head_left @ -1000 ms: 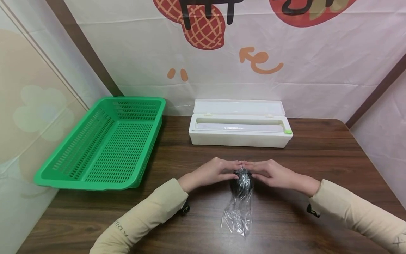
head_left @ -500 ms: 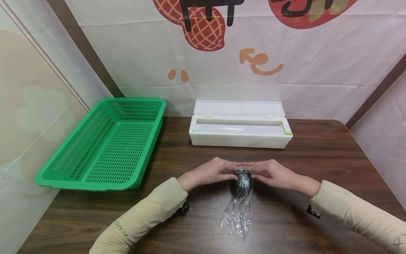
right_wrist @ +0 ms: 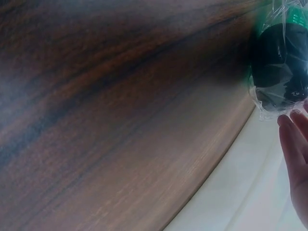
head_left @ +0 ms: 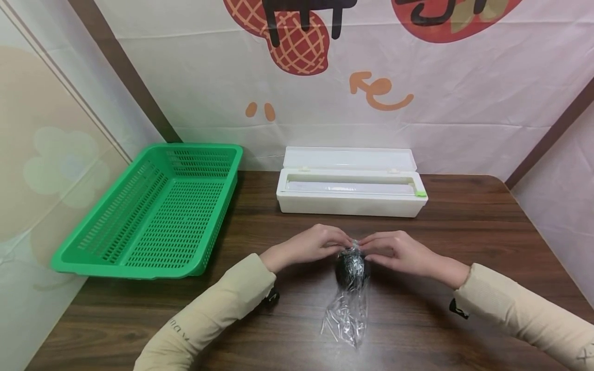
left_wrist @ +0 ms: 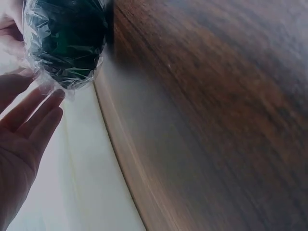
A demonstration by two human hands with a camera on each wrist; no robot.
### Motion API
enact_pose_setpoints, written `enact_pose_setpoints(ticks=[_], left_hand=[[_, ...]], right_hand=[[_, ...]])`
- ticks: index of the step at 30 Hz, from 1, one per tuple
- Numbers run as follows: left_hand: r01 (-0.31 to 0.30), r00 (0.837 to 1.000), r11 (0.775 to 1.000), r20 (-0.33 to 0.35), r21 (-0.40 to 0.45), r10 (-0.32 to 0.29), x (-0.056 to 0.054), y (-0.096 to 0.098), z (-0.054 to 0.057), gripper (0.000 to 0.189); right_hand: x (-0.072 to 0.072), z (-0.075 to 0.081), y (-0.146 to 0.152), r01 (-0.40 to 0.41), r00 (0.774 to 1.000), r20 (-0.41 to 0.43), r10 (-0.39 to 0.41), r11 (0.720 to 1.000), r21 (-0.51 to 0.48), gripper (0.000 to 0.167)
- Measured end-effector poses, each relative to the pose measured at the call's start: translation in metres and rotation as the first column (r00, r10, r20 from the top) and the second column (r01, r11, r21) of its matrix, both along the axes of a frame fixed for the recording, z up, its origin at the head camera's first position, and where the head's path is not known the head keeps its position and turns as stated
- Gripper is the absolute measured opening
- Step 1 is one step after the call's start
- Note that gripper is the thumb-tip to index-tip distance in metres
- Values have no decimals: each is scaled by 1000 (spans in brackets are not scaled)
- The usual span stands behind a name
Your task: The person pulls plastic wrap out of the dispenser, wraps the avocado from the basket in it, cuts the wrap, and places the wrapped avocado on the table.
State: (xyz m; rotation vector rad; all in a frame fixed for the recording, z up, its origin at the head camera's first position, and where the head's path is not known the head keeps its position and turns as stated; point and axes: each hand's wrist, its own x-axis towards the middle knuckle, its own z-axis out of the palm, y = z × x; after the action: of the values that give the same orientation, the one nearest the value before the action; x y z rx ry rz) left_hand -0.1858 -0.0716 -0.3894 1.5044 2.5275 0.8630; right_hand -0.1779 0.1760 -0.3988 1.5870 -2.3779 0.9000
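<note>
A dark round object (head_left: 351, 273) wrapped in clear plastic wrap lies on the table in the head view. A loose, crinkled tail of plastic wrap (head_left: 345, 324) spreads from it toward the near side. My left hand (head_left: 312, 246) reaches its far end from the left, with thumb and fingertips pinching the wrap's edge. From the opposite side my right hand (head_left: 398, 253) holds the wrap with bent fingers, its thumb beside the round object. Both sets of fingertips nearly meet. In the left wrist view the round object (left_wrist: 67, 41) looks dark green under the shiny film.
Behind the hands stands a white plastic-wrap dispenser (head_left: 350, 204), lid raised, with a roll inside and a green slider (head_left: 421, 194) at its right end. A green perforated basket (head_left: 204, 242) sits at the left of the brown wooden table (head_left: 464, 226). A printed cloth hangs behind.
The fingertips have drawn back slightly from over the round object and bent more, so more of it shows. A bit of film now stands up between them.
</note>
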Motion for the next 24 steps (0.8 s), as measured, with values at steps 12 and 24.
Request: enact_pose_setpoints(ticks=[12,24], left_hand=[[-93,994,994,58,-62,97,0,3,5,39],[-88,972,981,202,-174,123,1,0,9,57]], right_hand=[[3,1,-5,6,996,90,-7,1000,10,31],[2,4,-10,-59,997,43,58,998,38,30]])
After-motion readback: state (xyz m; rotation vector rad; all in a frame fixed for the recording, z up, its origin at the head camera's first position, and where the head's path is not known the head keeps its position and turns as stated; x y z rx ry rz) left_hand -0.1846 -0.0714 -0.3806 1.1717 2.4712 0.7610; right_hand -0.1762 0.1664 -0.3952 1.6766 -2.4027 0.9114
